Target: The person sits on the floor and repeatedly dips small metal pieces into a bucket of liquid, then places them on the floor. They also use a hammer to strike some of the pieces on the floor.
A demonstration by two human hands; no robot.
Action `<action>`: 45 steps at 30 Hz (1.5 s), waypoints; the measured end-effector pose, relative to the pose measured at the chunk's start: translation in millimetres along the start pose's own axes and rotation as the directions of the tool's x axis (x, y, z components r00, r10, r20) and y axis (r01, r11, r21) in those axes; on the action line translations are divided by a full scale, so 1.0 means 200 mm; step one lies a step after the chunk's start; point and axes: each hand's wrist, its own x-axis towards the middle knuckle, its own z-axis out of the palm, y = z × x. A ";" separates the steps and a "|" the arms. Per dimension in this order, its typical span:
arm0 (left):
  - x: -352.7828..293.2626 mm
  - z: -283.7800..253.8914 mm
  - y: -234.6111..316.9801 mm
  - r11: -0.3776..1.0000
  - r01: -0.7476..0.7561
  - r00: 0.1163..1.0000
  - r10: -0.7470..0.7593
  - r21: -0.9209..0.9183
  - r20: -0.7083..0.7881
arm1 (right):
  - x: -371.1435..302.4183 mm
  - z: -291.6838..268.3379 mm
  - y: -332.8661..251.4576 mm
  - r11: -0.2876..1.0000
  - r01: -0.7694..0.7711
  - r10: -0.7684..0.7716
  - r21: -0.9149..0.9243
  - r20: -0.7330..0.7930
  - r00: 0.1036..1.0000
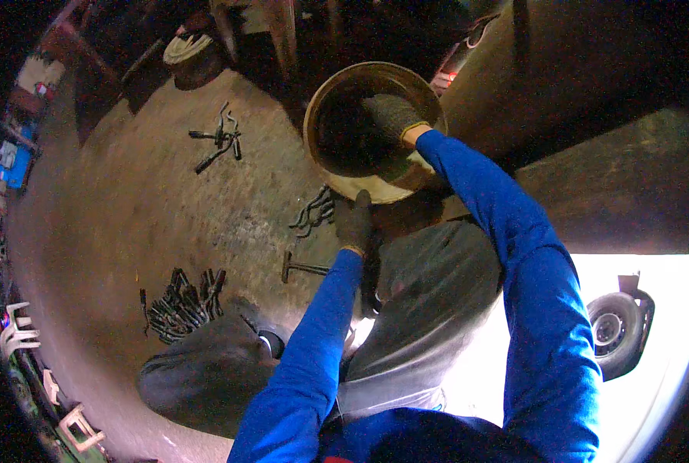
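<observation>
A round, deep, pale-brown tub (311,127) tilts toward me, its inside mostly dark. My right hand (394,114), in a dark glove with a yellowish cuff, reaches in over the right side; its fingers fade into the shadow. At the near rim, my left hand (353,220) is closed on the edge, thumb up against the wall. Several dark bent metal rods (313,212) lie on the floor beside the left hand. Closer to my legs is a hammer-like tool (302,268) with a T-shaped end.
On the concrete floor (128,208) lie a pile of dark metal pieces (182,309) by my left knee and a few bent ones (219,139) farther off. A round container (194,58) stands at the back. A large dark panel (591,69) slopes overhead right; a vehicle wheel (614,332) shows outside.
</observation>
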 end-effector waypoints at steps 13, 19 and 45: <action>0.06 0.03 -0.15 0.976 -0.079 0.994 0.093 0.204 -0.062 | 0.07 0.14 0.13 0.960 -0.281 0.276 0.018 0.128 0.953; 0.09 0.01 -0.26 0.984 0.014 0.998 -0.002 0.178 -0.069 | 0.05 0.35 0.31 0.911 -0.413 0.391 -0.007 0.341 0.855; 0.13 0.03 -0.18 0.970 0.096 0.991 -0.072 0.222 -0.113 | -0.06 0.68 0.34 0.941 -0.325 0.338 -0.094 0.246 0.909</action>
